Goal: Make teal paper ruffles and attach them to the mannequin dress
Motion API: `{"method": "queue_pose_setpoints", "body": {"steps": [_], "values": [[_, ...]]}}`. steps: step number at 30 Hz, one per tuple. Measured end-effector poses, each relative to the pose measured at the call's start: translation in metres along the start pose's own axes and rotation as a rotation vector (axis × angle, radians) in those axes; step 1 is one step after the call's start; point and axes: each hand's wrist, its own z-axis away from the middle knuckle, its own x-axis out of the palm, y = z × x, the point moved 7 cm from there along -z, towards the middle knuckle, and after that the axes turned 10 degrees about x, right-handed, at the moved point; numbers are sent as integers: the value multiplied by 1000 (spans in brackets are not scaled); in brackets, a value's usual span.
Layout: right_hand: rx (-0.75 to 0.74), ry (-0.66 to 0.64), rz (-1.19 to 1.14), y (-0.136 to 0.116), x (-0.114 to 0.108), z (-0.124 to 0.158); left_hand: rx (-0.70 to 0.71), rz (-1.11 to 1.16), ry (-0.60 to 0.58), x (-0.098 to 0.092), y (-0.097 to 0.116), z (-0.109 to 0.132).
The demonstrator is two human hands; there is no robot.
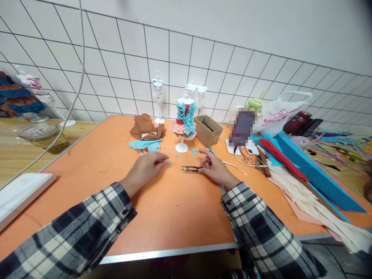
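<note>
The snips (pixel 196 169) sit in the right hand (pixel 215 167)'s grasp, blades slightly parted, pointing to nine o'clock. Also at nine, the left hand (pixel 147 166)'s thumb and fingers draw close beside a blue scrap (pixel 170 164); whether they pinch anything, I cannot tell. Twelve: dressed form (pixel 185 113). Two: bag (pixel 280 112), pink print unreadable.

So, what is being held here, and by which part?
The right hand holds slim, dark, two-pointed snips or tweezers by the rear end; whether the left hand grips anything cannot be told.
</note>
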Motion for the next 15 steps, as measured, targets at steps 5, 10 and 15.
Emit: {"method": "queue_pose_setpoints", "body": {"steps": [5, 10, 15], "values": [[-73, 63, 135, -7, 10, 3, -216, 124, 115, -3, -30, 4], [-194, 269, 75, -24, 11, 13, -292, 345, 167, 19, -11, 8], [-268, 206, 65, -32, 33, 20, -234, 174, 171, 15, -6, 2]]}}
